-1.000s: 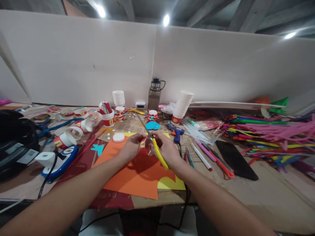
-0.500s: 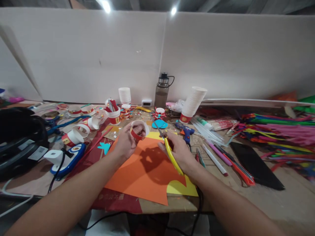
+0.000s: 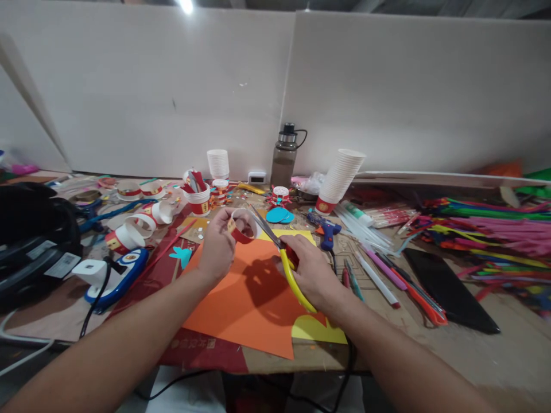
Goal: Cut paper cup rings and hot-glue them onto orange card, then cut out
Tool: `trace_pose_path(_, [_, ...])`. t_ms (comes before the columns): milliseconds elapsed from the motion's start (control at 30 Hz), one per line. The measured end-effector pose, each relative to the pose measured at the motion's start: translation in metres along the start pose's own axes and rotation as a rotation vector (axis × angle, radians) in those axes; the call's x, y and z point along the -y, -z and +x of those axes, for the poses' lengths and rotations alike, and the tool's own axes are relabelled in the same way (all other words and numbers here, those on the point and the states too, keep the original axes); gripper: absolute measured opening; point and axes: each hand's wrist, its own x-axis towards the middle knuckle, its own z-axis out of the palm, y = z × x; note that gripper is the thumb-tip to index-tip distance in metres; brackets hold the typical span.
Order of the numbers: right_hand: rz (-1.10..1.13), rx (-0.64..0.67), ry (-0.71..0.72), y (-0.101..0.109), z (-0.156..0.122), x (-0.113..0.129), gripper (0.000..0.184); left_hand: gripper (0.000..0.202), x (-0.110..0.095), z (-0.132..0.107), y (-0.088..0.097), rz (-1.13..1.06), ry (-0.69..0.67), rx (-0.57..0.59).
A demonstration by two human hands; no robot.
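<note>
Left hand (image 3: 218,246) and right hand (image 3: 307,269) bare, fingers uncovered; left forearm (image 3: 142,327) and right forearm (image 3: 387,344) also bare, smooth, widening toward the near side. Off-white legwear (image 3: 187,393) shows at the near side, one patch left, one right, greyish in shadow; fabric and seams too dim to tell.

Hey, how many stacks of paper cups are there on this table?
2. One left stack is at the back, left of the bottle; one right stack is to the bottle's right. Others could be hidden behind the clutter.
</note>
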Motion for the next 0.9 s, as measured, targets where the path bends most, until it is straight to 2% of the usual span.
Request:
trace_pose_path(100, [0.026,-0.060,0.009,0.001,0.002,-0.001,0.024,0.018,0.001,0.002,0.000,-0.017,0.115,0.023])
trace_pose_path(167, [0.104,-0.118,0.000,0.001,0.003,-0.003,0.026,0.016,0.004,0.002,0.001,0.048,0.209,0.028])
trace_pose_path(300, [0.480,-0.181,-0.116,-0.003,0.002,-0.003,0.037,0.013,0.011,0.000,0.002,0.225,0.369,0.051])
trace_pose_path(400, [0.656,-0.186,-0.180,-0.005,0.001,0.001,0.044,0.011,0.012,-0.003,0.002,0.400,0.405,0.082])
trace_pose_path(467, [0.673,-0.182,-0.191,-0.005,0.001,0.003,0.044,0.012,0.011,-0.005,0.002,0.611,0.322,0.071])
trace_pose_path(567, [0.642,-0.179,-0.196,-0.005,0.003,0.004,0.041,0.014,0.009,-0.006,0.000,0.924,0.089,0.062])
trace_pose_path(633, [0.588,-0.181,-0.190,-0.006,0.005,0.003,0.041,0.016,0.008,-0.008,-0.002,1.016,-0.044,0.081])
trace_pose_path(767, [0.495,-0.196,-0.196,-0.006,0.007,-0.001,0.040,0.017,0.003,-0.014,-0.006,0.960,-0.165,0.164])
trace_pose_path(900, [0.550,-0.177,-0.262,-0.003,0.009,-0.004,0.038,0.012,-0.002,-0.018,-0.008,0.744,-0.125,0.290])
